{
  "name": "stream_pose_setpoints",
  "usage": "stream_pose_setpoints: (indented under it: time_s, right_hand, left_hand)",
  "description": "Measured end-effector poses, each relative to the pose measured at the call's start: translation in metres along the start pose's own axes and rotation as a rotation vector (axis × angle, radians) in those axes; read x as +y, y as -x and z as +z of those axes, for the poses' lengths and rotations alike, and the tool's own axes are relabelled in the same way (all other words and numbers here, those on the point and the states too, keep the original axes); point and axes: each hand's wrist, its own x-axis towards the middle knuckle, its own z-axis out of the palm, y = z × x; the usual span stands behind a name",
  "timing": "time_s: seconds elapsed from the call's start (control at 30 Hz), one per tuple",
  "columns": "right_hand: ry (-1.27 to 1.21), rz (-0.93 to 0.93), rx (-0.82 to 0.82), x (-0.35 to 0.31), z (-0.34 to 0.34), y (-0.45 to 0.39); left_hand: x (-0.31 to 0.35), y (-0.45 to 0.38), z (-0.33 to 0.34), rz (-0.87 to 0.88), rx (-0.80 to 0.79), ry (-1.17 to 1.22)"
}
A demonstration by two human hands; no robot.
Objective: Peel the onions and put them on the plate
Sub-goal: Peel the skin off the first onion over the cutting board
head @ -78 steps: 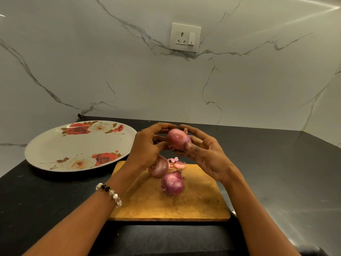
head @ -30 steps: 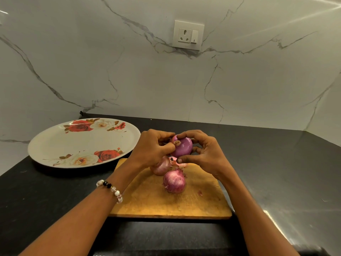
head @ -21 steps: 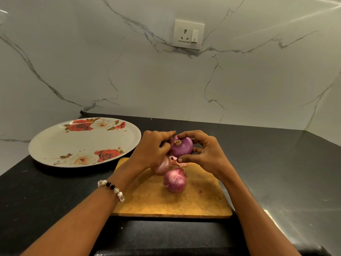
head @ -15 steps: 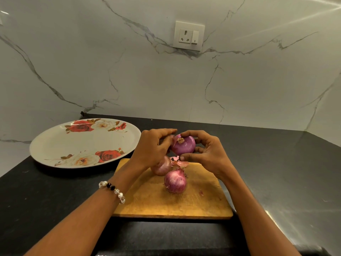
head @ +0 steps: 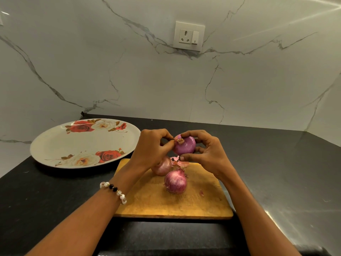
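The right hand [head: 206,154] held a purple onion [head: 185,146] in the air above the far edge of the cutting board [head: 147,202], with its fingers curled over the top and its thumb under the onion. The left hand [head: 152,150] was just beside it, and its thumb and forefinger pinched the skin at the dry root end of the same onion. A bracelet [head: 114,191] of white and black beads was on the left wrist.

Under the hands, near the far edge of the board, a second onion [head: 162,168] with paler skin lay partly hidden by the left hand. A third onion [head: 175,182] stood close to the middle of the board, touching or nearly touching the second one. Some loose pieces of pink peel [head: 180,162] lay on the board just behind them.

A flowered plate [head: 55,145] sat on the black counter [head: 276,172], left of the board and near the counter's far left corner. On the marble wall [head: 92,71] behind was a white socket [head: 188,36].
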Motion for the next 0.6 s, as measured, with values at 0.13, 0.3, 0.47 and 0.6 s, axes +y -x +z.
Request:
stream_pose_setpoints:
  time_s: [0.13, 0.3, 0.47, 0.6]
  right_hand:
    - [0.007, 0.000, -0.010, 0.0000, -0.0001, 0.0001]
    - [-0.012, 0.027, -0.011, 0.0006, -0.0016, 0.0013]
    - [-0.022, 0.059, -0.028, -0.0011, -0.0010, 0.0027]
    - [-0.030, 0.085, -0.026, -0.0028, -0.0023, 0.0033]
  left_hand:
    - [-0.0005, -0.0001, 0.0016, -0.033, -0.011, -0.032]
    - [0.0004, -0.0006, 0.0006, -0.058, -0.004, -0.024]
    - [-0.0003, -0.0017, -0.0028, -0.078, 0.044, -0.014]
    - [0.0012, -0.0023, -0.0035, -0.115, 0.112, 0.005]
